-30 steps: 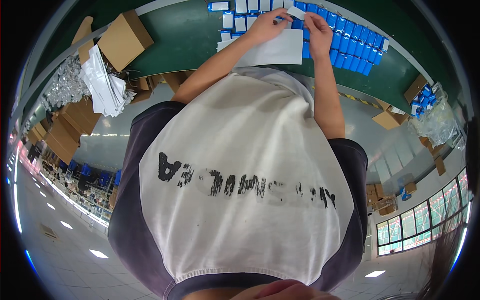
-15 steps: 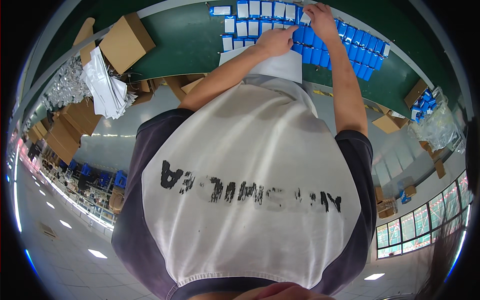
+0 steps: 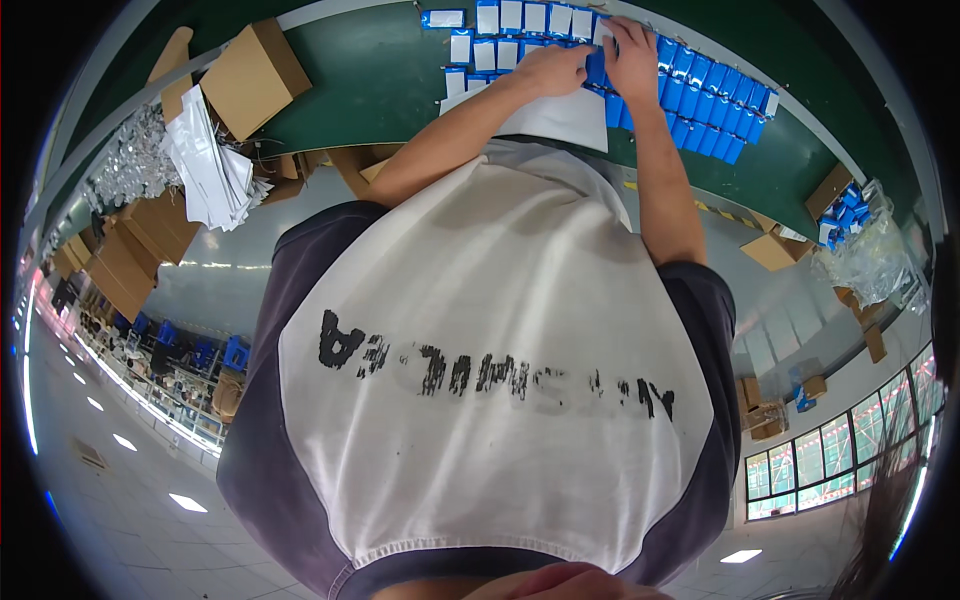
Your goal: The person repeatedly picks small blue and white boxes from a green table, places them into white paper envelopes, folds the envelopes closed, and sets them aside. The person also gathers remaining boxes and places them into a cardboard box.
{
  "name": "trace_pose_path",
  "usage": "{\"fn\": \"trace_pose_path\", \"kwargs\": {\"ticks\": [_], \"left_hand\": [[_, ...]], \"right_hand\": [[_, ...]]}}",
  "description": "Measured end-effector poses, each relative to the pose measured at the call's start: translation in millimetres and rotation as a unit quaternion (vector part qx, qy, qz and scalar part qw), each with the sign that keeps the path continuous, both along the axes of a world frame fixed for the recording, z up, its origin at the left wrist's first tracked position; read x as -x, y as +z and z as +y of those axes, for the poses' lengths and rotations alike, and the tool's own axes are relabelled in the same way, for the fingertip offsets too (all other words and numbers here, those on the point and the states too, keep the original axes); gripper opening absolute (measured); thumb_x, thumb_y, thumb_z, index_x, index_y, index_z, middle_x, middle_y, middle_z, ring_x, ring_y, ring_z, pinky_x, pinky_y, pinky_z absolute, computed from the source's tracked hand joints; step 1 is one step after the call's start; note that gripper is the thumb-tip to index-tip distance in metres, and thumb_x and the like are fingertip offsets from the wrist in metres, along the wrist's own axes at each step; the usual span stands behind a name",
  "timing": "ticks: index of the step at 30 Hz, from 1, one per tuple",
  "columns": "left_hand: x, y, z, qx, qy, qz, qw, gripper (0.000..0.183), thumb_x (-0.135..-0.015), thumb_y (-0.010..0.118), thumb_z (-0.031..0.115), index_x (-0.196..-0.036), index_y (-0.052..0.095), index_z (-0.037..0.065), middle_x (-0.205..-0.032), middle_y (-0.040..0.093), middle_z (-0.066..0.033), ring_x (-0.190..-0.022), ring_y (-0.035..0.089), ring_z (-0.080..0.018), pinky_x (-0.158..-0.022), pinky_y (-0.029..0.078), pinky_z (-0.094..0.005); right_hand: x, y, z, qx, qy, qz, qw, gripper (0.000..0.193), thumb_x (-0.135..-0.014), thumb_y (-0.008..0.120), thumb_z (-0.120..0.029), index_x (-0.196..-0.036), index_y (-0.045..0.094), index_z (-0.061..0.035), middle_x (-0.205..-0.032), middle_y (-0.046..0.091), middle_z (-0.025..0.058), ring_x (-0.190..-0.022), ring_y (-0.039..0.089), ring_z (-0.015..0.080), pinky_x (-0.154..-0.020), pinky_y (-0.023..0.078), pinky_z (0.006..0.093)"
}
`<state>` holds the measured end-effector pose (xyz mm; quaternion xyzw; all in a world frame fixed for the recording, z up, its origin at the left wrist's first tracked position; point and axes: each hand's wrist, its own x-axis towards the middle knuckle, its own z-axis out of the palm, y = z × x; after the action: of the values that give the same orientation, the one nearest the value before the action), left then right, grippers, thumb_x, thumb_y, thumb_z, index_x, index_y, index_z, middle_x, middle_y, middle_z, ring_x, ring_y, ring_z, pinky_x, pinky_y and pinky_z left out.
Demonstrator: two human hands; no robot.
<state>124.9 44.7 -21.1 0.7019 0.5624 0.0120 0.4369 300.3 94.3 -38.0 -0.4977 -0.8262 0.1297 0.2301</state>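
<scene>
Grip: right hand (image 3: pixel 632 68) fingers spread, tips at a white-labelled blue pack (image 3: pixel 600 32) in the far row; left hand (image 3: pixel 550 72) curled, forefinger out, hold unclear. White sheet (image 3: pixel 560 118) nearer the body; green table (image 3: pixel 375 85) beneath; cardboard box (image 3: pixel 248 82) leftward.

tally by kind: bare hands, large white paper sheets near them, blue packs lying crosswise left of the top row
Bare left hand and bare right hand: 2
Large white rectangular paper sheet: 1 visible, maybe stacked
Blue rectangular pack with white face, crosswise: 1
Total: 4 visible
</scene>
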Motion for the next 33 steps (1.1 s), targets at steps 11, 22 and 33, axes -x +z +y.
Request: {"fn": "trace_pose_path", "kwargs": {"ticks": [11, 22, 33], "left_hand": [[84, 98, 44, 0.255, 0.227, -0.846, 0.411, 0.040, -0.101, 0.054, 0.022, -0.136, 0.057, 0.003, -0.089, 0.057, -0.0062, -0.060, 0.047, -0.0120, -0.047, 0.042, -0.0243], [60, 77, -39, -0.065, 0.380, -0.247, 0.889, 0.056, -0.106, 0.042, 0.048, -0.127, 0.059, -0.001, -0.110, 0.068, -0.0139, -0.101, 0.063, -0.0218, -0.093, 0.047, -0.0339], [63, 111, -17, 0.047, 0.383, -0.431, 0.816, 0.045, -0.106, 0.047, 0.040, -0.105, 0.067, -0.001, -0.085, 0.066, -0.0047, -0.079, 0.052, -0.0092, -0.074, 0.045, -0.0259]], "right_hand": [[80, 157, -62, 0.455, 0.087, 0.235, 0.854, 0.039, -0.101, 0.061, -0.030, -0.127, 0.063, -0.0011, -0.114, 0.067, 0.0043, -0.097, 0.059, 0.0143, -0.091, 0.047, 0.0291], [81, 137, -76, 0.321, -0.274, 0.416, 0.806, 0.038, -0.106, 0.052, -0.032, -0.121, 0.063, 0.0015, -0.100, 0.066, 0.0000, -0.088, 0.055, 0.0082, -0.079, 0.046, 0.0251], [117, 135, -70, 0.145, -0.327, 0.351, 0.865, 0.033, -0.107, 0.049, -0.029, -0.112, 0.062, 0.0007, -0.089, 0.062, 0.0046, -0.079, 0.056, 0.0106, -0.069, 0.047, 0.0267]]}}
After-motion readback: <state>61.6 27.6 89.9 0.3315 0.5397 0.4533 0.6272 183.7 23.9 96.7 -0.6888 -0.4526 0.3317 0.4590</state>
